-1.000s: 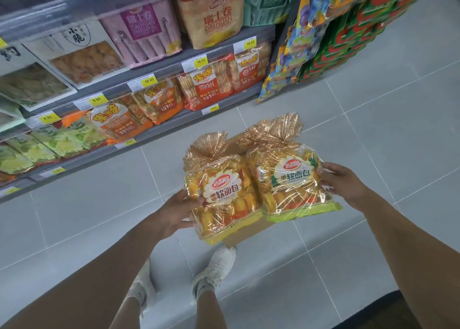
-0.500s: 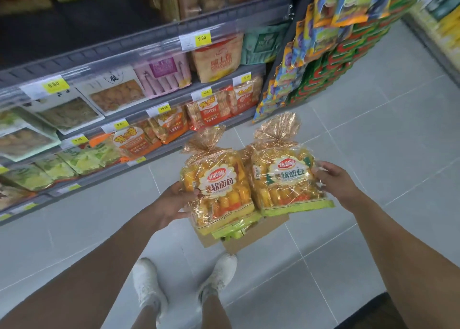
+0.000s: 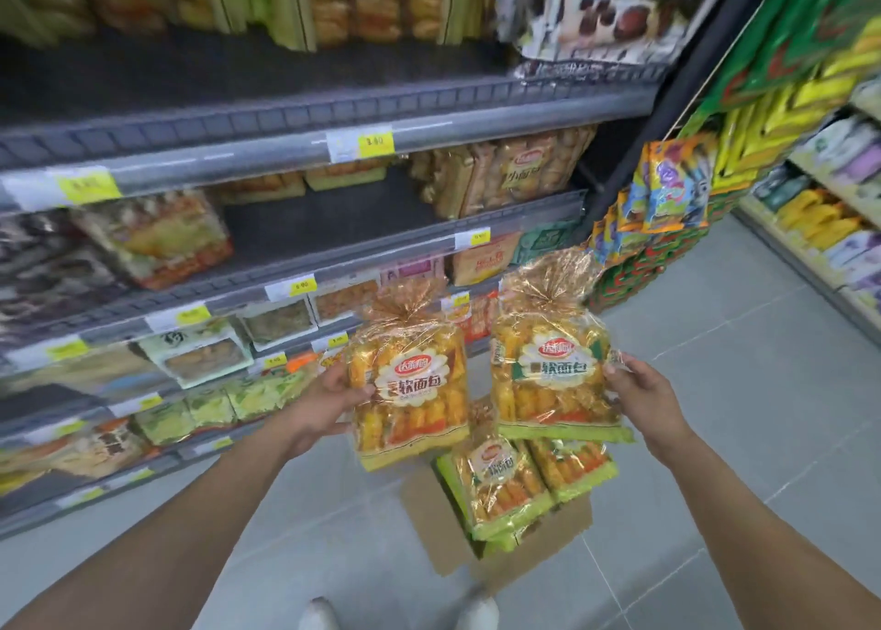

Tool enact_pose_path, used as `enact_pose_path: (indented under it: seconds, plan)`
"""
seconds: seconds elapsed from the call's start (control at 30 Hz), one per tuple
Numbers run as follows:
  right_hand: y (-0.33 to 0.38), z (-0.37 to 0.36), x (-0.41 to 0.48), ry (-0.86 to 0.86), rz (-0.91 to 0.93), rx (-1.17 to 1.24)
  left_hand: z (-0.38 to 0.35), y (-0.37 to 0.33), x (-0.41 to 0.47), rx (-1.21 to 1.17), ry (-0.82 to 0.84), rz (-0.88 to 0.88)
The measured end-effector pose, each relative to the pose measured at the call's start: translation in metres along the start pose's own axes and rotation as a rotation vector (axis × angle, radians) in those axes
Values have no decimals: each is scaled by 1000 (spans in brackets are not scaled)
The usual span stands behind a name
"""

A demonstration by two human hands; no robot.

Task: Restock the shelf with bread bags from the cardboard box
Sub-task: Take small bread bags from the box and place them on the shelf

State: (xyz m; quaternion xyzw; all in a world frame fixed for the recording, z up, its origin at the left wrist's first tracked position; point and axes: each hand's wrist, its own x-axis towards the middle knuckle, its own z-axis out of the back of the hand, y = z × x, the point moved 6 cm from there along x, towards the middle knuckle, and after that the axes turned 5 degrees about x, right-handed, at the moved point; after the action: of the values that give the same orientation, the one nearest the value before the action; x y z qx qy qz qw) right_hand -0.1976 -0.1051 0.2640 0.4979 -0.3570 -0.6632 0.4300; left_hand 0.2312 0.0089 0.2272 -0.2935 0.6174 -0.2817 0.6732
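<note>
While two white shoe tips [image 3: 329, 615] edge the bottom of the view, an open cardboard box [image 3: 519, 543] sits on the grey tiled floor [image 3: 743, 391] just ahead, with two bread bags [image 3: 500, 481] visible lying flat in it. Above it, the left hand [image 3: 329, 398] pinches the side of one upright gold bread bag [image 3: 410, 386], and the right hand [image 3: 641, 391] grips the edge of a second bread bag [image 3: 553, 372]; both labels read 软面包 under a red oval logo. Compared with half a second ago, both bags are raised higher and more of the box's contents shows. Beyond, the shelf [image 3: 333, 143] carries yellow price tags [image 3: 376, 142], blurred, one seemingly 9.90; a dark bare stretch lies behind it.
</note>
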Motion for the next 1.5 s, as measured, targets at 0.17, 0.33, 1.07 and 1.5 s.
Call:
enact_pose_path:
  seconds: [0.17,0.33,1.07,1.5]
  plan:
    - [50,-55,-36,51,48,-16,77,-27,-49,4,-79,-109]
    - [101,-110,-63,79,119,-7,141,-40,-83,-11,-152,-170]
    - [118,-248,30,207,209,68,223,-47,-25,-114,-273,-360]
    - [49,-325,112,324,348,226,271,-12,89,93,-406,-623]
